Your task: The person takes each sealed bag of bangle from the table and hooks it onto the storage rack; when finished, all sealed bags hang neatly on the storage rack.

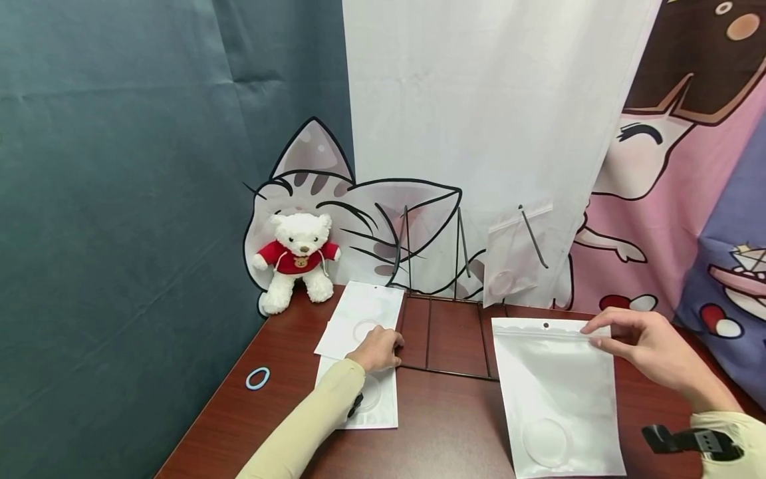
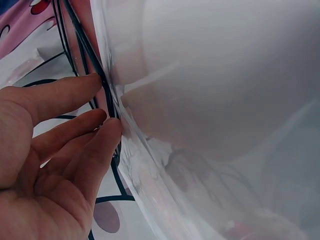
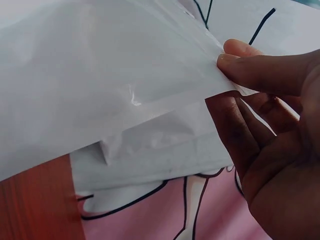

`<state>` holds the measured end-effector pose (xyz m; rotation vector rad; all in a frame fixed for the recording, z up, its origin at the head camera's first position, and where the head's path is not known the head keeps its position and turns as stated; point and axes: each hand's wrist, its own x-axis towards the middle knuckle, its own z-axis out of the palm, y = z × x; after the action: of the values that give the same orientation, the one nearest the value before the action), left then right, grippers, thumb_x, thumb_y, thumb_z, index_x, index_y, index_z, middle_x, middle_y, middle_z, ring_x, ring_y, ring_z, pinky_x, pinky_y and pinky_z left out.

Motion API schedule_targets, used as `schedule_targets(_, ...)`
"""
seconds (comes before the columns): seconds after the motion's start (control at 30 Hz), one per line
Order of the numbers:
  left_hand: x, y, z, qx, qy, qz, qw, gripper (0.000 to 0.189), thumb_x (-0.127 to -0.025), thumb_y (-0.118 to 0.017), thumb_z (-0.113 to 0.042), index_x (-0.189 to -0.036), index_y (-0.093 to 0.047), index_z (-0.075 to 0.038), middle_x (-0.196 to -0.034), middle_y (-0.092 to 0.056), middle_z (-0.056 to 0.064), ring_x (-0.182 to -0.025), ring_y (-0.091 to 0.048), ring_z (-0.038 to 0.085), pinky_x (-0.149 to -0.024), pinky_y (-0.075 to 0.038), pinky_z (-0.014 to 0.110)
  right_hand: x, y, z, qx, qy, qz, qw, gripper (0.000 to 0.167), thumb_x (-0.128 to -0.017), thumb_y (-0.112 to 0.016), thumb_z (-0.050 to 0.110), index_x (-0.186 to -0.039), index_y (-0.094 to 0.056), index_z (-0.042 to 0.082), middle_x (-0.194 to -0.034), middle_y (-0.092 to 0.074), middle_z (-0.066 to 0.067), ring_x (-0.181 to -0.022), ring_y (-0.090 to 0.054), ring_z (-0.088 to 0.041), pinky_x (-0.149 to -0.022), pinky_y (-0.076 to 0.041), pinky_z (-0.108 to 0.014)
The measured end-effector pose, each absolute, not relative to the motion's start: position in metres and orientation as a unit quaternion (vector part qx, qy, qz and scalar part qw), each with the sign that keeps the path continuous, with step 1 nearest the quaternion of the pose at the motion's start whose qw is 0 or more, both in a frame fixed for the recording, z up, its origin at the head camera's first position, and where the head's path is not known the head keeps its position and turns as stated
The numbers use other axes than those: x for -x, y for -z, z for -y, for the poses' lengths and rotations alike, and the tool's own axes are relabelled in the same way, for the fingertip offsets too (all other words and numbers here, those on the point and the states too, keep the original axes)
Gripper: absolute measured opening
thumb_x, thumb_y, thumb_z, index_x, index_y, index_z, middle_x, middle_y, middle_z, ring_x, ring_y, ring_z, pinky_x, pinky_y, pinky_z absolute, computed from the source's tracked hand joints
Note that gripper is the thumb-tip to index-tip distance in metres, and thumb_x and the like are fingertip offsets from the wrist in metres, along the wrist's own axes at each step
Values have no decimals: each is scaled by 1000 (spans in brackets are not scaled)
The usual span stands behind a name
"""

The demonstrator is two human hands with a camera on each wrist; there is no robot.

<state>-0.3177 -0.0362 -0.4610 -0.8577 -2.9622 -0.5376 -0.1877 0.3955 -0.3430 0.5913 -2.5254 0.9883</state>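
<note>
My right hand [image 1: 649, 342] pinches the top right corner of a white zip bag [image 1: 556, 379] with a hang hole. The bag stands tilted up over the table, and a round ring shape shows low in it. In the right wrist view the thumb lies over the film, with fingers behind it. My left hand [image 1: 378, 348] has bent fingers at the right edge of two overlapping white bags [image 1: 359, 309], beside a black wire rack [image 1: 427, 332]. In the left wrist view its fingertips meet the rack's rod [image 2: 84, 37] and the bag edge; I cannot tell which it grips.
A translucent bag [image 1: 516, 256] hangs on a rack hook [image 1: 534, 239] at the back. On the left of the brown table [image 1: 455, 419] lies a light blue ring [image 1: 257, 378]. A white teddy bear in a red top [image 1: 301, 259] sits at the back left against the printed curtain.
</note>
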Motion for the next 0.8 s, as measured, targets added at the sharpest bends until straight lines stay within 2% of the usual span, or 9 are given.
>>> schedule_targets(0.17,317,461,36,275,171,946,7,33,-79,-88,-9,-110,-80,-3,-100,-80,9,-96,-74,31,-86,-58,38,185,332,-389,-228,-352,888,190,32,-84,-78,-13,-100,-78,14,-76,-59,10,-54,-41,-10,-49,-34,-28)
schedule_targets(0.4,319,461,36,273,177,946,7,32,-78,-88,-8,-109,-81,-2,-99,-80,10,-94,-74,29,-84,-59,37,185,320,-378,-230,-364,877,214,36,-81,-78,-17,-95,-78,16,-78,-66,9,-54,-46,-8,-49,-35,-27)
schedule_targets(0.57,319,460,36,274,173,946,8,32,-78,-88,-8,-109,-80,-2,-99,-80,9,-95,-74,30,-85,-58,38,188,314,-376,-248,-369,867,225,38,-79,-76,-21,-95,-78,14,-88,-72,11,-59,-52,-7,-53,-39,-27)
schedule_targets(0.8,319,461,37,275,172,946,7,32,-79,-88,-9,-109,-81,-3,-99,-80,9,-95,-73,29,-86,-59,37,194,307,-374,-267,-371,853,251,41,-76,-74,-26,-97,-78,9,-92,-72,14,-62,-53,-5,-55,-41,-24)
